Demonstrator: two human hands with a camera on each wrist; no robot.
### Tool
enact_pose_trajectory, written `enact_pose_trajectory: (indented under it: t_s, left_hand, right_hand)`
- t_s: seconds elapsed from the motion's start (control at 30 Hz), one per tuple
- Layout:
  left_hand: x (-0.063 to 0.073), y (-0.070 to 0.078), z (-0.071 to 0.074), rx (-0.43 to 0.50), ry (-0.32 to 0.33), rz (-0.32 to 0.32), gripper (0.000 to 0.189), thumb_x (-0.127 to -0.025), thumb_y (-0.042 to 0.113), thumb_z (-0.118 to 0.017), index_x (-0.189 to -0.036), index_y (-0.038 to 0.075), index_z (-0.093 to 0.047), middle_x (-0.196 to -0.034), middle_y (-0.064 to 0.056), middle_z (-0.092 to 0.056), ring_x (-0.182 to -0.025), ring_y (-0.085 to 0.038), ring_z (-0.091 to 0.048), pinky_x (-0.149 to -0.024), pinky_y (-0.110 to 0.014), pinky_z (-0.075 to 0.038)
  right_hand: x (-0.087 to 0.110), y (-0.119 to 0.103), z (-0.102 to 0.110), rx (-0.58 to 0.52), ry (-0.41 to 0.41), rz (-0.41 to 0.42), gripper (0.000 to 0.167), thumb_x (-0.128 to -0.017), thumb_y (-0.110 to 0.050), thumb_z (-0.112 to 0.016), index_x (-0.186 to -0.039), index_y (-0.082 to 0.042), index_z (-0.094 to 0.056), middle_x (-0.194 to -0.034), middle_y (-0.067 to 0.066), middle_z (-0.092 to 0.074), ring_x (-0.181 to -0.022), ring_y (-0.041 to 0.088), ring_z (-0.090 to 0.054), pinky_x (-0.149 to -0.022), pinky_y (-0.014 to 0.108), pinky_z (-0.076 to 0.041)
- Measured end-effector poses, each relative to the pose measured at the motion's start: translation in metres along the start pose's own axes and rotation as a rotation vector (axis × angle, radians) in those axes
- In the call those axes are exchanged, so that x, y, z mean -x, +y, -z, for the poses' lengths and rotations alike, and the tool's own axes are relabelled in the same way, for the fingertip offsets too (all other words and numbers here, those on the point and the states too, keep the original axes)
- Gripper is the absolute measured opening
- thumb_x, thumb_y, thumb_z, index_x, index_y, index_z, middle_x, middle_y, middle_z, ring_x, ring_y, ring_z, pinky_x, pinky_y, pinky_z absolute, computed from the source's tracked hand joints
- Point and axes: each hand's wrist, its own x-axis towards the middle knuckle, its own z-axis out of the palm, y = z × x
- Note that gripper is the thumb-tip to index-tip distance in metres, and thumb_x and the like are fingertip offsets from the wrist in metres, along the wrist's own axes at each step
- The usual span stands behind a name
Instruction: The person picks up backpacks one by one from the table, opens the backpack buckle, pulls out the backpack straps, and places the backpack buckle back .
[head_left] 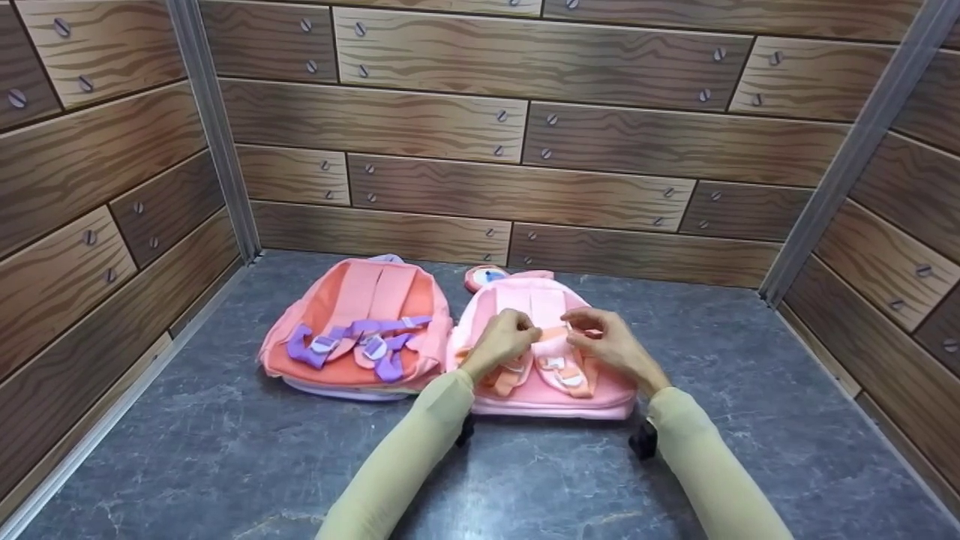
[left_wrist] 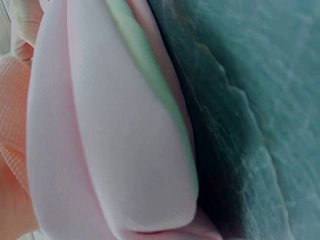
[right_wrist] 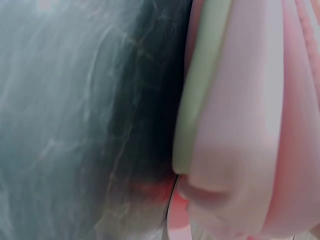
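Note:
A pink backpack (head_left: pixel 495 300) lies back side up on the grey surface, its shoulder straps ending in orange webbing and white buckles. My left hand (head_left: pixel 501 341) pinches one end of the orange chest strap (head_left: pixel 553 334) between thumb and fingers. On the other side, my right hand (head_left: pixel 611 341) pinches the same strap near its other end. The stretch of strap between the hands runs across the pack's middle. In the left wrist view the pack's pale side (left_wrist: pixel 130 135) fills the middle, with orange webbing (left_wrist: pixel 14 100) at the left edge. The right wrist view shows its opposite side (right_wrist: pixel 235 120).
A coral backpack (head_left: pixel 315 300) with purple straps (head_left: pixel 390 327) lies just left of the pink one, also back side up. A round red-and-white piece (head_left: pixel 484 277) with a blue centre pokes out behind the pink pack. Wood-patterned walls (head_left: pixel 525 127) surround the grey table (head_left: pixel 187 435).

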Motion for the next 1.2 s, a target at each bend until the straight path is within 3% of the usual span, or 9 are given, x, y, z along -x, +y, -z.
enact_pose_trajectory:
  t_s: [0.13,0.27,0.47,0.8,1.03,1.2]
  left_hand:
    - [0.0005,-0.0002,0.0,0.009,-0.01,0.014,0.017,-0.099,0.018,-0.071,-0.084,0.008,-0.072,-0.066,0.004,-0.055,-0.054,-0.007,-0.049,-0.047,-0.02,-0.041]
    - [0.001,-0.0011,-0.001,-0.032,-0.012,-0.01,0.017,-0.1,0.021,-0.072,-0.089,0.007,-0.075,-0.067,0.005,-0.054,-0.056,-0.008,-0.048,-0.05,-0.021,-0.039]
    - [0.0009,-0.0022,-0.0011,-0.063,0.007,-0.017,0.016,-0.098,0.015,-0.07,-0.083,0.009,-0.072,-0.067,0.006,-0.055,-0.062,-0.009,-0.05,-0.057,-0.022,-0.039]
    - [0.0012,-0.0015,-0.0019,-0.04,0.006,-0.003,0.014,-0.097,0.015,-0.071,-0.086,0.008,-0.073,-0.064,0.006,-0.053,-0.058,-0.009,-0.049,-0.054,-0.023,-0.039]
    - [0.0013,-0.0019,-0.0025,-0.06,0.016,-0.016,0.015,-0.097,0.014,-0.071,-0.085,0.007,-0.073,-0.066,0.006,-0.054,-0.061,-0.009,-0.05,-0.058,-0.022,-0.04]
    - [0.002,-0.0011,-0.0019,-0.077,0.018,-0.023,0.015,-0.097,0.014,-0.071,-0.085,0.006,-0.074,-0.07,0.006,-0.057,-0.064,-0.01,-0.052,-0.059,-0.022,-0.041]
  right_hand:
    - [-0.0002,0.0006,0.0011,0.013,0.013,-0.014,0.035,-0.097,0.004,-0.071,-0.129,0.015,-0.063,-0.127,0.033,-0.066,-0.118,0.041,-0.064,-0.105,0.046,-0.051]
    - [-0.0002,0.001,0.0022,0.026,0.015,-0.037,0.036,-0.096,0.003,-0.072,-0.13,0.013,-0.064,-0.126,0.03,-0.068,-0.119,0.04,-0.064,-0.103,0.041,-0.052]
    - [0.002,0.0026,0.0054,0.038,0.024,-0.077,0.038,-0.094,0.002,-0.072,-0.131,0.01,-0.066,-0.127,0.025,-0.069,-0.116,0.035,-0.065,-0.102,0.042,-0.051]
    - [0.0052,0.005,0.0071,0.026,0.048,-0.099,0.036,-0.092,0.006,-0.073,-0.127,0.009,-0.07,-0.117,0.023,-0.072,-0.1,0.021,-0.066,-0.086,0.025,-0.054]
    - [0.0067,0.0034,0.0083,-0.031,0.041,-0.128,0.036,-0.093,0.001,-0.076,-0.126,0.01,-0.07,-0.114,0.021,-0.072,-0.097,0.018,-0.067,-0.086,0.026,-0.056]
    - [0.0063,0.0033,0.0103,-0.014,0.047,-0.145,0.035,-0.096,-0.003,-0.075,-0.129,0.009,-0.069,-0.117,0.021,-0.073,-0.099,0.018,-0.067,-0.085,0.027,-0.057]
